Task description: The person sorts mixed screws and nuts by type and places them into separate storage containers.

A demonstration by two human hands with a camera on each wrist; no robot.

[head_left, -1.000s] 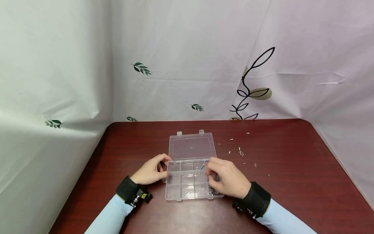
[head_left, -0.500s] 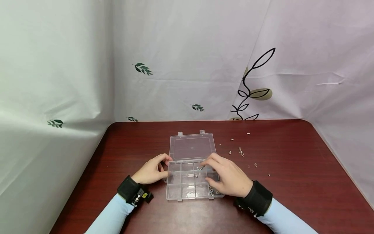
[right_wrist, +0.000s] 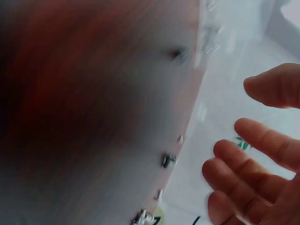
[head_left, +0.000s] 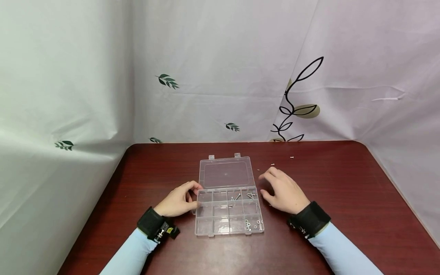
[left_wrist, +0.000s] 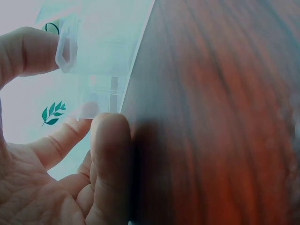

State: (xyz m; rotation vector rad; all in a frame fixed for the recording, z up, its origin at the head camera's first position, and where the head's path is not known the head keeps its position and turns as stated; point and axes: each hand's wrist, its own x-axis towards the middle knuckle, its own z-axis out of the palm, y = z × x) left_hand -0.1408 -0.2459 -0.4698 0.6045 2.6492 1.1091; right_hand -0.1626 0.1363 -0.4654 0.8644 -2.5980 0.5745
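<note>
A clear plastic compartment box [head_left: 220,234] lies on the table, its lid [head_left: 225,173] folded back. My left hand [head_left: 177,200] grips the box's left edge with thumb and fingers; in the left wrist view the fingers [left_wrist: 110,150] touch its wall. Screws [head_left: 236,196] lie in the two back compartments at right, and a single screw [head_left: 230,206] in the middle row. Nuts or washers [head_left: 248,225] lie in the front right compartment. My right hand [head_left: 285,193], fingers spread and holding nothing visible, hovers just right of the box over loose screws it partly hides.
A few small screws [head_left: 291,157] are scattered on the dark red table [head_left: 343,191] toward the back right. In the right wrist view several screws [right_wrist: 168,160] show near the fingers. A pale patterned curtain [head_left: 220,76] stands behind the table.
A screw has appeared in the middle-row compartment. My right hand has let go and moved off the box to the right, over the table. The left hand stays put.
</note>
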